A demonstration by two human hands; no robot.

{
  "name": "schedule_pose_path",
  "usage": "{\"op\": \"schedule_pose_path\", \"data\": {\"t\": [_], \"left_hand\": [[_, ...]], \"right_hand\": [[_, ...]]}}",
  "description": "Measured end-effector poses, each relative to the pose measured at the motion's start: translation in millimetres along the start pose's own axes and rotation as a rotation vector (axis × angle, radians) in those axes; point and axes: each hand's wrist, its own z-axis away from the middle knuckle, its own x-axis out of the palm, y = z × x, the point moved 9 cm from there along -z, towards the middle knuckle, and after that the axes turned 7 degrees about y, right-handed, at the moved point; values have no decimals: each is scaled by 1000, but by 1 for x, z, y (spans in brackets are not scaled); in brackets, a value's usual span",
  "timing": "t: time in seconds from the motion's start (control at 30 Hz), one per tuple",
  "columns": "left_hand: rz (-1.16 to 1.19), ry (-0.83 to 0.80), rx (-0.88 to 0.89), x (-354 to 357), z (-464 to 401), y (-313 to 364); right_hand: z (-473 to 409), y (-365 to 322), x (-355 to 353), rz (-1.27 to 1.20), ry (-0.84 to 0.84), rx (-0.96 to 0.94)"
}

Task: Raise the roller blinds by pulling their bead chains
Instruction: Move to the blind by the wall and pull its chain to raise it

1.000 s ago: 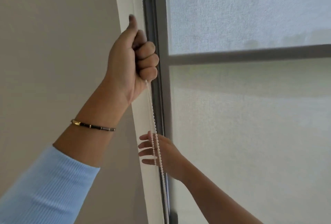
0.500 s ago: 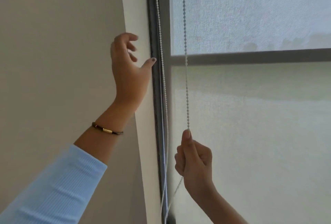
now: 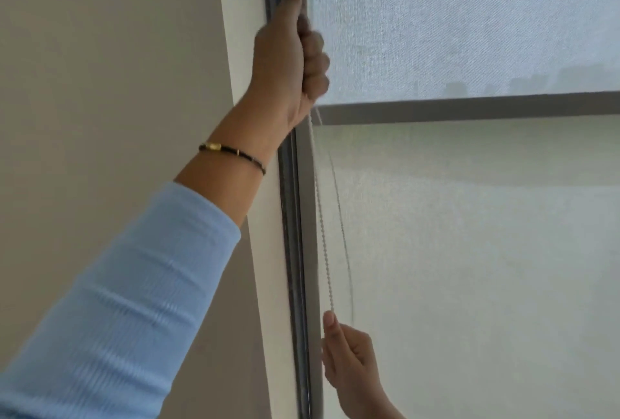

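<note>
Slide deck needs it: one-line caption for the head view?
Left hand fists the white bead chain high by the grey window frame; right hand pinches it low, before the translucent roller blind.

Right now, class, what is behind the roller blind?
Through the roller blind fabric a horizontal window bar and faint building outlines show. Finer detail outside is veiled.

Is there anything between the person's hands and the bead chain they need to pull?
Nothing visible. The left hand is fisted around the bead chain up high, and the right hand pinches it lower down, beside the window frame.
</note>
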Motion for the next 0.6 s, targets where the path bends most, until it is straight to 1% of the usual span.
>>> {"op": "schedule_pose_path", "data": {"t": [0.03,0.1,0.13,0.17,0.2,0.23,0.27,0.33,0.4,0.47,0.57,0.6], "left_hand": [[12,13,-13,-8,6,-11],[28,48,-48,-30,19,-35],[29,67,-69,-42,25,-49],[25,80,-94,-52,31,-64],[20,89,-124,-63,38,-80],[17,93,-152,-71,46,-96],[14,98,-178,-77,55,-113],[12,99,-234,-84,74,-145],[11,87,-287,-84,94,-174],[41,60,-337,-79,112,-203],[54,40,-361,-74,132,-234],[32,48,-351,-75,136,-240]], "right_hand": [[-1,7,-8,3,8,55],[-4,17,-26,-67,32,175],[-6,17,-34,-194,29,260],[-11,15,-40,-386,30,326],[-16,4,-41,-560,-7,358],[-21,-16,-42,-713,-65,336],[-28,-42,-42,-808,-126,300],[-47,-95,-38,-860,-197,200],[-68,-145,-25,-841,-216,105],[-93,-186,-2,-704,-273,40],[-115,-223,38,-200,-245,-26],[-118,-233,47,-106,-226,-55]]}}
